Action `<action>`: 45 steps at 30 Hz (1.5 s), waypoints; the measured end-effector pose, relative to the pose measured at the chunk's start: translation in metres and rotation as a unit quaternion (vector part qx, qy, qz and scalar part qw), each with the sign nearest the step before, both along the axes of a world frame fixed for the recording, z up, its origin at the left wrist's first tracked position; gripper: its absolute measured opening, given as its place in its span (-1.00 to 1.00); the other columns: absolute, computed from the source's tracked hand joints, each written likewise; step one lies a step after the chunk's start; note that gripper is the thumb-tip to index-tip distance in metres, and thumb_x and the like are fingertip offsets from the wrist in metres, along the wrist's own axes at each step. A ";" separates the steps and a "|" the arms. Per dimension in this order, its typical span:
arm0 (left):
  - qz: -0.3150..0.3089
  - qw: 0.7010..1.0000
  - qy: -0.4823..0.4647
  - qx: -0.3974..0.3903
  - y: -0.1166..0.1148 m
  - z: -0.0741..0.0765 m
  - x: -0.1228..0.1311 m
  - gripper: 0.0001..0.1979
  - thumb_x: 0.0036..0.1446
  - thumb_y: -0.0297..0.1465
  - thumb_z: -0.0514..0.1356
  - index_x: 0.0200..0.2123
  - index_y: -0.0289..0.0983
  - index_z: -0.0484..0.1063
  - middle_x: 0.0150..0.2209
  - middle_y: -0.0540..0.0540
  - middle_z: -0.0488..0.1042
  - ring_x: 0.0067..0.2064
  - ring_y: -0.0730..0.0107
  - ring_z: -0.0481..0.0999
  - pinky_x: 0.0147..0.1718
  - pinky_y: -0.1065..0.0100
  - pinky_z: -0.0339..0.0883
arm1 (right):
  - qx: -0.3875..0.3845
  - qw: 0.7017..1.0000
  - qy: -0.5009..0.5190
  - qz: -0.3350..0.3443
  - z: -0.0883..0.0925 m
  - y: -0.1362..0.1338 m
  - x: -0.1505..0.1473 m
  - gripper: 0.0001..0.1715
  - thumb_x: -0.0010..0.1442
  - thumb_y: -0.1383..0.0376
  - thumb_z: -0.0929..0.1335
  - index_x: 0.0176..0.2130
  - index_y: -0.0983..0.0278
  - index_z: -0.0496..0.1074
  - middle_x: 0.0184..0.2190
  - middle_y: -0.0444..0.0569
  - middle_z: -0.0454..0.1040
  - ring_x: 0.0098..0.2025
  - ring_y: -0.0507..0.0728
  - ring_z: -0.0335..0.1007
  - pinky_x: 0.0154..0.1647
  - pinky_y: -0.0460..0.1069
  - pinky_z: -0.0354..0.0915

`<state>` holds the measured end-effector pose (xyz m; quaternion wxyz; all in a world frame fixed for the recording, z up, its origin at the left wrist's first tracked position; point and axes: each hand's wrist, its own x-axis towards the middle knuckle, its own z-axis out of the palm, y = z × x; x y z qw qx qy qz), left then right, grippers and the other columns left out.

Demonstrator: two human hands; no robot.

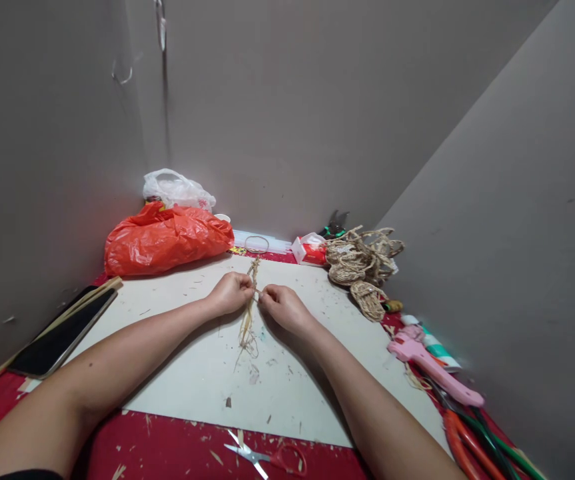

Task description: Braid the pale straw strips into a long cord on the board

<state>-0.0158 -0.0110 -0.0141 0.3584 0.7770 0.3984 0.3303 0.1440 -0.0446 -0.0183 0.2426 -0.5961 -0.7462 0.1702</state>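
Both hands meet over the middle of a white board (167, 373). Between them lies a thin braid of dry straw (254, 268), its knotted part pointing away from me and its loose strands spreading toward me. My left hand (232, 293) pinches the straw from the left, thumb and fingertips together. From the right, my right hand (284, 307) grips a short strand beside the braid, fingers curled. The fingertips of the two hands are almost touching. Exactly how the strand runs between the fingers is too small to make out.
An orange plastic bag (167, 237) and a white bag (180, 190) sit back left. A phone (67, 333) lies left. At right are coiled straw rope (362, 257), a red tissue pack (312, 250), a pink glue gun (432, 367) and orange-handled pliers (460, 440). Open scissors (267, 457) lie in front.
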 end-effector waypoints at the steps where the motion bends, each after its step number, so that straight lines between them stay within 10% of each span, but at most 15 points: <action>1: 0.008 1.000 0.014 0.012 -0.001 0.000 0.000 -0.88 -0.11 -0.48 0.06 -0.62 -0.32 0.34 -0.66 0.08 0.20 -0.54 0.53 0.15 -0.49 0.45 0.03 | 0.009 0.999 -0.029 -0.014 0.001 -0.002 -0.001 -0.69 0.15 0.28 0.18 -0.53 0.31 0.36 -0.59 -0.08 0.37 -0.52 0.03 0.19 -0.48 -0.10 0.02; 12: 0.011 0.993 -0.014 -0.117 -0.002 -0.001 0.001 -0.85 -0.15 -0.42 0.12 -0.67 -0.30 0.22 -0.71 0.12 0.12 -0.62 0.60 0.07 -0.61 0.47 -0.06 | 0.029 0.979 -0.184 -0.077 0.011 -0.019 -0.018 -0.68 0.20 0.24 0.18 -0.37 0.27 0.47 -0.42 0.06 0.53 -0.43 0.11 0.38 -0.47 -0.06 0.02; 18: -0.032 0.946 -0.081 -0.311 -0.007 0.010 -0.003 -0.85 -0.18 -0.39 0.18 -0.65 -0.29 0.24 -0.77 0.15 0.04 -0.73 0.66 -0.07 -0.72 0.44 -0.27 | 0.020 0.974 -0.210 -0.086 0.017 -0.026 -0.027 -0.66 0.23 0.24 0.16 -0.31 0.27 0.47 -0.40 0.10 0.54 -0.41 0.14 0.41 -0.45 -0.05 0.07; 28: -0.044 0.885 -0.192 -0.422 -0.007 0.008 0.003 -0.76 -0.14 -0.42 0.11 -0.71 -0.25 0.09 -0.78 0.13 0.03 -0.75 0.68 -0.14 -0.72 0.43 -0.37 | 0.019 0.951 -0.304 -0.052 0.028 -0.038 -0.038 -0.73 0.16 0.47 0.19 -0.25 0.36 0.44 -0.41 0.20 0.54 -0.34 0.23 0.49 -0.41 -0.02 0.20; 39: 0.017 0.893 -0.178 -0.412 -0.009 0.008 0.008 -0.66 -0.19 -0.48 0.21 -0.76 -0.27 0.04 -0.83 0.17 -0.02 -0.79 0.71 -0.10 -0.73 0.44 -0.34 | 0.001 0.944 -0.327 -0.048 0.019 -0.048 -0.056 -0.61 0.14 0.54 0.14 -0.06 0.61 0.33 -0.43 0.30 0.52 -0.37 0.26 0.51 -0.43 0.00 0.26; 45: 0.022 0.899 -0.184 -0.396 -0.006 0.009 0.004 -0.67 -0.14 -0.49 0.19 -0.73 -0.27 0.04 -0.83 0.16 0.00 -0.79 0.70 -0.09 -0.73 0.45 -0.31 | 0.011 0.965 -0.254 -0.058 0.035 -0.049 -0.048 -0.50 0.27 0.13 0.11 -0.12 0.42 0.41 -0.44 0.19 0.53 -0.40 0.23 0.48 -0.43 -0.01 0.20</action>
